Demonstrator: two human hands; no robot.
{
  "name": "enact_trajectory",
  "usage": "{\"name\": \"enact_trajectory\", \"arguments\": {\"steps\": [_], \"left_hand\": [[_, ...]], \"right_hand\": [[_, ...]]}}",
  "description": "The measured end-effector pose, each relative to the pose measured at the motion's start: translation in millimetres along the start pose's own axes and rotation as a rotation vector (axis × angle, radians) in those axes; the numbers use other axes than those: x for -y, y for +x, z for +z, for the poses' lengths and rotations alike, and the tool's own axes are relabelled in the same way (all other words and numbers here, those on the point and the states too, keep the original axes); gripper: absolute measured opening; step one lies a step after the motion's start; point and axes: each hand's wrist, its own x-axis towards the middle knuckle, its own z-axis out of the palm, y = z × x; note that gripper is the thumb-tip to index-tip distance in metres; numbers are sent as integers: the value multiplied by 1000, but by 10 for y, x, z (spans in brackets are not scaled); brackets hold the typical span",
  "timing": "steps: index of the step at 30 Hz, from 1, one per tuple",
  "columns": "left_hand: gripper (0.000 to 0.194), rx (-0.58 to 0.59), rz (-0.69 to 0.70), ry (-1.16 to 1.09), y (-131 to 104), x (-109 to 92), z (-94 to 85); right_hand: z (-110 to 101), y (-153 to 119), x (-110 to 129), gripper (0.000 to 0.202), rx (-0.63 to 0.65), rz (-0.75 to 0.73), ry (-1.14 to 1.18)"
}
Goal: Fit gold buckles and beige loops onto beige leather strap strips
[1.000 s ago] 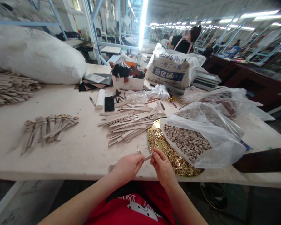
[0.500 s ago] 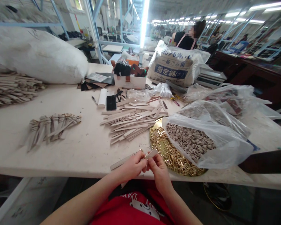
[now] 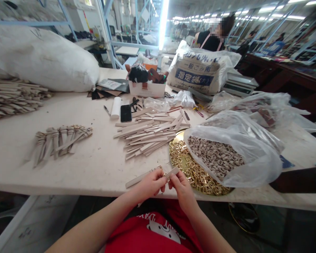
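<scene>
At the table's front edge my left hand and my right hand meet, fingers closed in pinches. Between them is a beige strap, its flat end pointing up and to the right. A glint of gold metal shows by my left fingertips, but its shape is mostly covered. Beside my left hand another beige strap lies on the table, with gold buckle pieces at its far end. Right of my hands a round gold tray bears many loose gold buckles.
Loose beige strips lie ahead of my hands. A plastic bag of small beige loops rests over the tray. Buckled straps lie at left. Farther back are a phone, a white box and a person.
My hands stay together on the strap, with only slight finger shifts. The whole view has tilted a little; nothing on the table has visibly moved.
</scene>
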Motion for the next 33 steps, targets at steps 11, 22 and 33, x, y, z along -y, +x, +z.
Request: {"name": "enact_trajectory", "arguments": {"steps": [11, 22, 33], "left_hand": [[14, -100, 16, 81, 19, 59, 62], [37, -80, 150, 177, 42, 136, -13], [25, -18, 163, 149, 93, 63, -63]], "right_hand": [[-65, 1, 103, 16, -108, -208, -482], [-65, 40, 154, 16, 51, -123, -363], [-1091, 487, 558, 23, -255, -222, -976]]}}
